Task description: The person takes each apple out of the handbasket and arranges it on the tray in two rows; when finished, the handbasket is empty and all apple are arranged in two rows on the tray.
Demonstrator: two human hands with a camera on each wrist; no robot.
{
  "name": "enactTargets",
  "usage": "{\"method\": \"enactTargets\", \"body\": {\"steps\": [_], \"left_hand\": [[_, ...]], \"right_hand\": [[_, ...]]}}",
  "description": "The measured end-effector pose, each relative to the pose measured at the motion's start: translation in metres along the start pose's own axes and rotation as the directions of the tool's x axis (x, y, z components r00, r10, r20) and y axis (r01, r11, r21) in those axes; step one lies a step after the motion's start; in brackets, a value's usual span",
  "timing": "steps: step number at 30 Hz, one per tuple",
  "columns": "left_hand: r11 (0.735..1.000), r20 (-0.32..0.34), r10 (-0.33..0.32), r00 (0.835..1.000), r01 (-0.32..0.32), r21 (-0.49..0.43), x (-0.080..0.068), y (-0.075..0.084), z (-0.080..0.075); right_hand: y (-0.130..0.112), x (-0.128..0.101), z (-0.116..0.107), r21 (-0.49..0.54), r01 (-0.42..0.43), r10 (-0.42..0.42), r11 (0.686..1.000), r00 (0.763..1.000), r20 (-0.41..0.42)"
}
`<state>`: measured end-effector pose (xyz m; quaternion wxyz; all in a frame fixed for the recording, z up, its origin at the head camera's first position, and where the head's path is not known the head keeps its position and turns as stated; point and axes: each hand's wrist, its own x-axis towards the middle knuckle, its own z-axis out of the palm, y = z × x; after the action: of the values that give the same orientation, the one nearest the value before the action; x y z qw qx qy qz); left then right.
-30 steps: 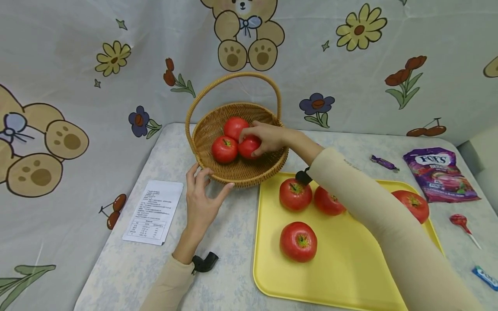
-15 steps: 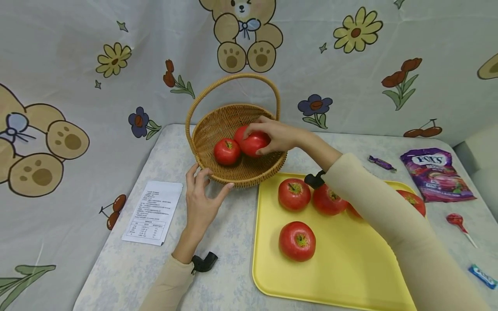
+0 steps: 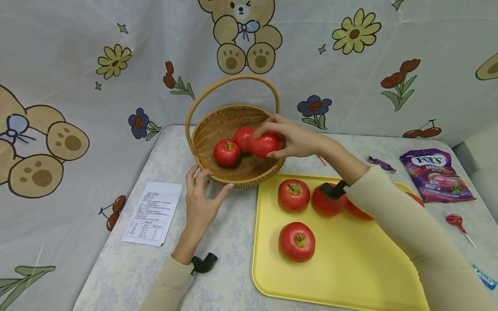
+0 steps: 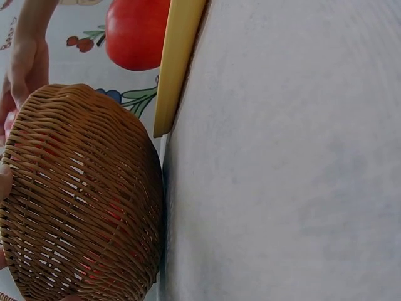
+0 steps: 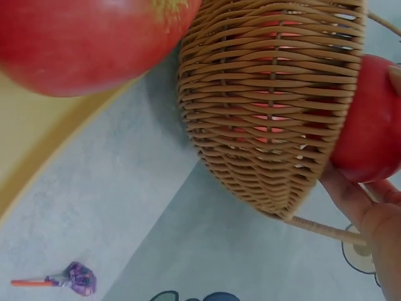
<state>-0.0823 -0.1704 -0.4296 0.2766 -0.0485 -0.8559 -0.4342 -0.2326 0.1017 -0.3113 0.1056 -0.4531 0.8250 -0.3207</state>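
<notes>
My right hand (image 3: 271,141) grips a red tomato (image 3: 264,147) and holds it raised over the right rim of a wicker basket (image 3: 218,125). Two more tomatoes (image 3: 227,152) lie inside the basket. My left hand (image 3: 207,183) rests on the table with straight fingers touching the basket's front wall. In the right wrist view the held tomato (image 5: 369,125) sits beside the basket's weave (image 5: 263,106), with my fingers (image 5: 369,216) under it. The left wrist view shows the basket (image 4: 81,200) from the side. Several tomatoes (image 3: 293,194) lie on a yellow tray (image 3: 342,268).
A printed paper sheet (image 3: 153,212) lies left of my left hand. Right of the tray are a purple candy bag (image 3: 435,175), a wrapped candy (image 3: 383,163), a red lollipop (image 3: 459,221) and a blue sweet (image 3: 484,276). A patterned cloth hangs behind the table.
My right hand has lifted one tomato off the pile in the basket and carried it right, up to the rim. My left hand has stayed at the basket's front.
</notes>
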Motion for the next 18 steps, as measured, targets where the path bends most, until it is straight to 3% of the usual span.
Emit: {"method": "enactTargets", "body": {"steps": [11, 18], "left_hand": [[1.0, -0.003, -0.001, 1.0, 0.001, -0.011, 0.0, 0.0, 0.001], [1.0, 0.004, -0.007, 1.0, 0.007, 0.001, -0.001, 0.0, 0.001]], "right_hand": [[-0.013, -0.047, -0.008, 0.082, 0.055, -0.048, 0.995, 0.995, -0.088], [-0.013, -0.078, -0.005, 0.051, 0.054, -0.047, 0.997, 0.99, -0.133]]}}
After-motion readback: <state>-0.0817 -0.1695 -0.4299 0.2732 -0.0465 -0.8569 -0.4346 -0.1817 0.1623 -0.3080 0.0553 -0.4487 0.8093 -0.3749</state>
